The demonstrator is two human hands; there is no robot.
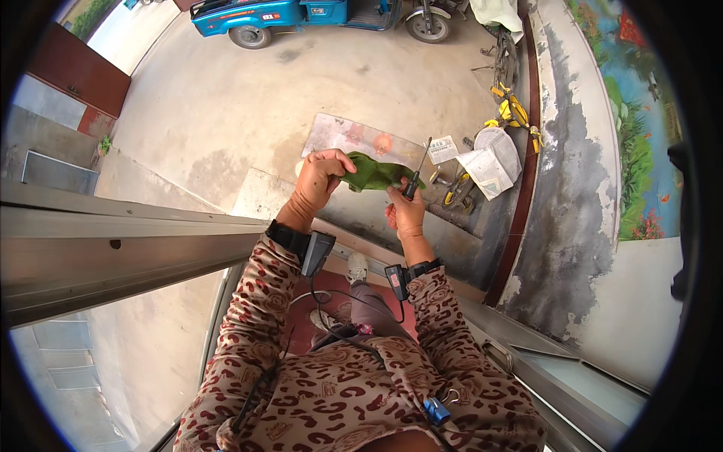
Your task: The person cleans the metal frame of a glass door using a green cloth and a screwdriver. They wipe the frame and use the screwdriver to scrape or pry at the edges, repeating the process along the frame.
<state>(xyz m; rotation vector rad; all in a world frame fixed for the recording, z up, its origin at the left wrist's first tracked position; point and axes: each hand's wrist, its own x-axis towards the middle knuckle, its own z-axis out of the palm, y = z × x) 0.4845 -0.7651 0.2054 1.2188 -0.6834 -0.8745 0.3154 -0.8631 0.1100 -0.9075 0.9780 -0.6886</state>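
Observation:
A green cloth [373, 174] is stretched between my two hands, in front of me. My left hand [323, 179] pinches its left end between thumb and fingers. At its right end, my right hand [408, 210] grips the cloth together with a screwdriver [413, 183]. The screwdriver has a black handle, and its thin metal shaft points up and slightly to the right. Part of the handle is hidden by my right fingers. The cloth looks creased, and its ends are partly covered by my fingers.
A metal-framed door [135, 237] stands at left, another glazed frame [582, 378] at lower right. Beyond the doorstep lies a printed mat [344, 135]. A yellow child's bicycle [513, 113] and newspapers [488, 169] are by the right wall. A blue cargo tricycle [271, 16] stands farther out.

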